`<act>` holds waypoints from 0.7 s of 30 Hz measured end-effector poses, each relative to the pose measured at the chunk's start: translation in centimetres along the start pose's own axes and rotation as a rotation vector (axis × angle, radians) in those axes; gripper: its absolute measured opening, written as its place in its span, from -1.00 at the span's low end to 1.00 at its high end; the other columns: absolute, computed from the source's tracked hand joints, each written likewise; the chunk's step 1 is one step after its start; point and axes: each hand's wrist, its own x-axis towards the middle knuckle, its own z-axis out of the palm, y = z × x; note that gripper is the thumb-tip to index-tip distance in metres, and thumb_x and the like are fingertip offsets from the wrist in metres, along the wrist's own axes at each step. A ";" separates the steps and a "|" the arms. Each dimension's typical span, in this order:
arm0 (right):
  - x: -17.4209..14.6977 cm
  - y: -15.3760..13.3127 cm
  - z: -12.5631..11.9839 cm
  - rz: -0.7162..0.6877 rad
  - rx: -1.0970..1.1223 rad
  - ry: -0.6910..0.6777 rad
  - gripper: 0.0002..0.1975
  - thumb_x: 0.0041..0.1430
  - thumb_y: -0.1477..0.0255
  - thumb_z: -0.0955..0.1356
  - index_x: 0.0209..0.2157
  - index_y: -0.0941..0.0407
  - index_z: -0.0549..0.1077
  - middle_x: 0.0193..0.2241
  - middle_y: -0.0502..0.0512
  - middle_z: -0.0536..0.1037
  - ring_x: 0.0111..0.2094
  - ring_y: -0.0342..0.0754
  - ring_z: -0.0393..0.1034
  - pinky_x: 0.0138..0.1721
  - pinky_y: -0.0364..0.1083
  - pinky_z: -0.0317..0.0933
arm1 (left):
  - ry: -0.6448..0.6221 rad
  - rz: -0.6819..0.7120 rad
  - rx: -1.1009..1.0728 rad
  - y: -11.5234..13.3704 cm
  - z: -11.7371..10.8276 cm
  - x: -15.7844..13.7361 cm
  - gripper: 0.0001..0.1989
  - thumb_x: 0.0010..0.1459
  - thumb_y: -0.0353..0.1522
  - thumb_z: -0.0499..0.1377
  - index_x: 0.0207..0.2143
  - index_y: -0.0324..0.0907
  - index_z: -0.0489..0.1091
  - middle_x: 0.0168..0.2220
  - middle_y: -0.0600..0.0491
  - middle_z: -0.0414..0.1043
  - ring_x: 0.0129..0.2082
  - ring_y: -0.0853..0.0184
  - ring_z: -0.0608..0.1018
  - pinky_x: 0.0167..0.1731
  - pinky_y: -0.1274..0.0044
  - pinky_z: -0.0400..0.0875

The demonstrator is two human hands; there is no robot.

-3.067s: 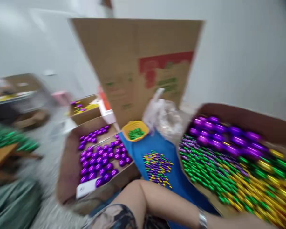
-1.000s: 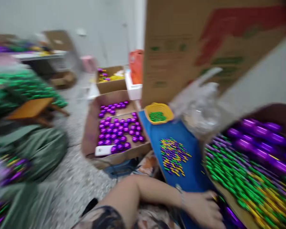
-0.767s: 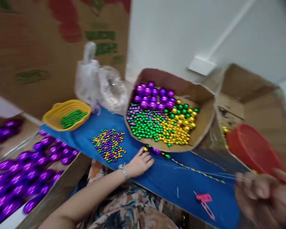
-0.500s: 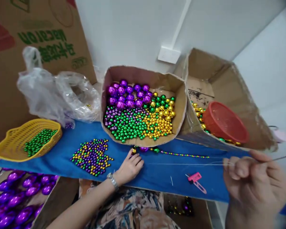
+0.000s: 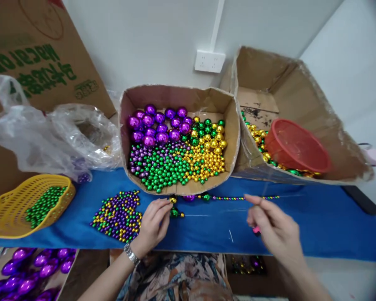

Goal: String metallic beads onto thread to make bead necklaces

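A string of beads [image 5: 230, 198] in purple, green and gold runs along the blue cloth in front of the middle box. My left hand [image 5: 155, 223], a silver watch on its wrist, pinches the string's left end by a gold bead [image 5: 173, 200]. A larger green bead [image 5: 174, 212] and a small gold bead hang just by those fingertips. From there a thin clear thread [image 5: 197, 215] runs right towards my right hand [image 5: 274, 228], whose fingers are curled closed around it. A pink clip [image 5: 256, 230] shows partly behind the right hand. A white sliver [image 5: 231, 236] lies between the hands.
A cardboard box [image 5: 178, 190] of sorted beads stands behind the string. Right of it, another carton [image 5: 326, 121] holds beads and a red bowl [image 5: 297, 146]. Loose small beads [image 5: 119, 215] and a yellow basket [image 5: 3, 213] of green beads lie left, near plastic bags [image 5: 34, 138].
My right hand has come left and inward from the far right, and the thread is less taut. My left hand has shifted left, with the green and gold beads now showing by its fingers.
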 end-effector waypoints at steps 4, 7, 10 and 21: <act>0.2 1.2 3.2 -0.194 -0.130 -0.179 -0.69 0.32 0.43 0.23 0.06 0.08 0.38 -0.43 0.02 0.57 -0.51 -0.15 0.47 -0.43 -0.21 0.38 | 0.129 -0.089 0.001 -0.4 -2.4 5.4 -0.65 0.17 -0.49 0.10 0.00 -0.04 0.35 -0.08 -0.02 0.43 -0.05 0.21 0.46 -0.04 0.37 0.36; 0.3 2.0 5.3 -0.324 -0.131 -0.197 -0.68 0.31 0.47 0.22 0.07 0.08 0.35 -0.18 0.11 0.59 -0.30 -0.08 0.54 -0.26 -0.17 0.42 | 0.149 -0.094 0.142 -2.9 -3.6 11.2 -0.73 0.19 -0.42 0.08 -0.04 -0.11 0.37 -0.10 -0.05 0.44 -0.06 0.19 0.45 -0.01 0.34 0.33; 0.3 2.6 6.6 -0.393 -0.124 -0.204 -0.67 0.32 0.50 0.21 0.09 0.07 0.33 -0.14 0.11 0.58 -0.20 -0.06 0.53 -0.19 -0.14 0.42 | 0.105 -0.217 0.350 -6.7 -4.3 16.7 -0.68 0.15 -0.37 0.10 -0.03 -0.23 0.37 0.00 -0.19 0.35 0.04 0.04 0.34 0.07 0.20 0.21; 0.1 1.9 8.6 -0.386 -0.079 -0.217 -0.69 0.32 0.51 0.18 0.05 0.11 0.36 -0.21 0.12 0.60 -0.27 -0.07 0.54 -0.25 -0.13 0.42 | 0.085 -0.520 -0.554 -4.5 -4.2 17.2 -0.57 0.12 -0.18 0.17 0.01 -0.16 0.31 -0.09 -0.07 0.42 -0.12 0.16 0.50 -0.14 0.31 0.44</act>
